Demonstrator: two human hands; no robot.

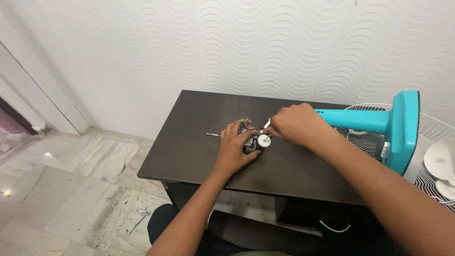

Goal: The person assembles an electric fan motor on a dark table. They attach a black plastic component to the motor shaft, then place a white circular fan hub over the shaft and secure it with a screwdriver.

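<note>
**Inspector:** Left hand (235, 148) lies palm-down over a small motor assembly (252, 140), fingers curled around its near side, pinning it to the dark tabletop (189, 142). The grip is closed on the motor body.

**Clerk:** And the right?

**Inspector:** Right hand (296, 124) comes in from the right, fingers pinched together on a thin pale tool (267, 124) at the motor's far edge. What kind of tool it is, I cannot tell; most of it is hidden inside the fingers.

**Clerk:** Where does the motor sit?

**Inspector:** Near the middle of the tabletop, a little toward the front edge. A white round cap (263, 141) with a brass-coloured hub faces up on its right end, just beside the right hand's fingertips. Copper-toned metal shows at the top of the assembly.

**Clerk:** Anything loose nearby?

**Inspector:** One slim metal pin or screwdriver shaft (213, 135) lies flat on the tabletop just left of the left hand, apart from it.

**Clerk:** Surroundings?

**Inspector:** A turquoise fan housing (398, 128) rests at the right edge of the tabletop, its neck pointing toward the right hand. Behind and beside it is a white wire fan guard (429, 124), and a white round piece (441, 161) lies farther right. A textured white wall (265, 47) backs the tabletop; pale marble floor (71, 189) spreads to the left.
</note>
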